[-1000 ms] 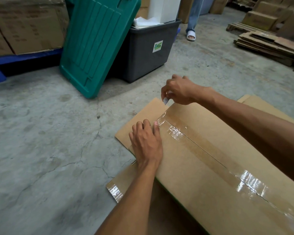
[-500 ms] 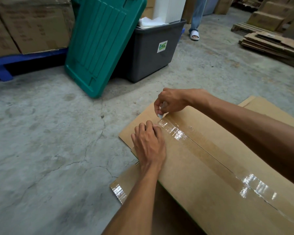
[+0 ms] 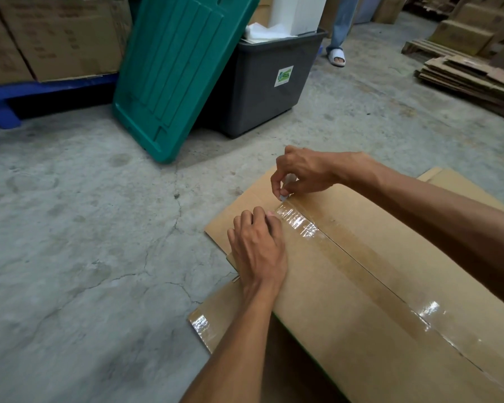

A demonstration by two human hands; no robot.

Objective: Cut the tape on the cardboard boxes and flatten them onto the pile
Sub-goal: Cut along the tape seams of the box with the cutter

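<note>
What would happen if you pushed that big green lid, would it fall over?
Probably, yes. The green lid stands tilted on one edge on the floor and only leans against the grey bin, so a sideways push could slide it off and tip it flat. It looks like hard ribbed plastic, so it would likely stay stiff rather than bend. It is probably fairly light for its size.

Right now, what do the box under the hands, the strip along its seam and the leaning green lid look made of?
The box looks like plain brown cardboard, matte. The tape along its seam looks like clear or brownish plastic film, glossy where it catches the light. The lid looks like moulded plastic, green, with a ribbed, slightly shiny face.
</note>
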